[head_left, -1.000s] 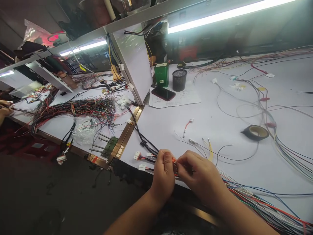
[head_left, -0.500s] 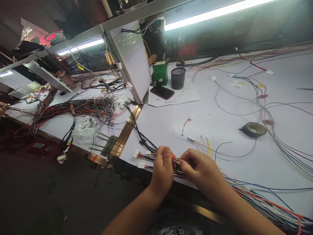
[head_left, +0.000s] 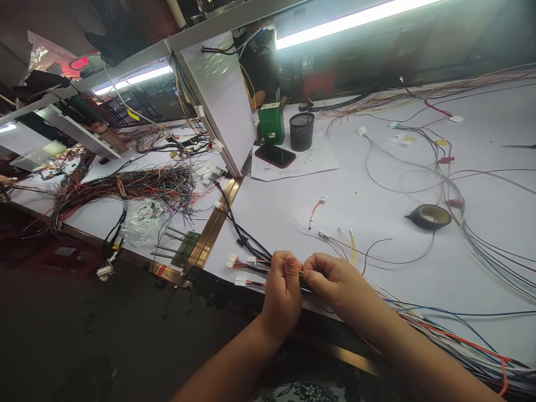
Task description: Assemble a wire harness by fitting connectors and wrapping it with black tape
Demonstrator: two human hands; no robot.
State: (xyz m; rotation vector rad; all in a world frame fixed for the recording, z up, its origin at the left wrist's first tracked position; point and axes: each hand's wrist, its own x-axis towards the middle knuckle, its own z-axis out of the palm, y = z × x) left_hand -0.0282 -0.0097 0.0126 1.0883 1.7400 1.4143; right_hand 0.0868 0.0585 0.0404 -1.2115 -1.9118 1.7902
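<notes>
White bench. Left hand, clenched round wire bundle; right hand, pinching into it: wire handling, I judge; next needs steady hold.

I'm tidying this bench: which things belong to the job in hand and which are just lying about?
Apparently in the job:
wires between left hand and right hand
white connectors beside left hand

Apparently lying about:
smartphone
black mesh cup
green box
black tape roll, perhaps

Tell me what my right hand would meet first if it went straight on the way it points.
Most likely your left hand, closed around wires just ahead of your right hand; whether the hands already touch is hard to tell.
</notes>
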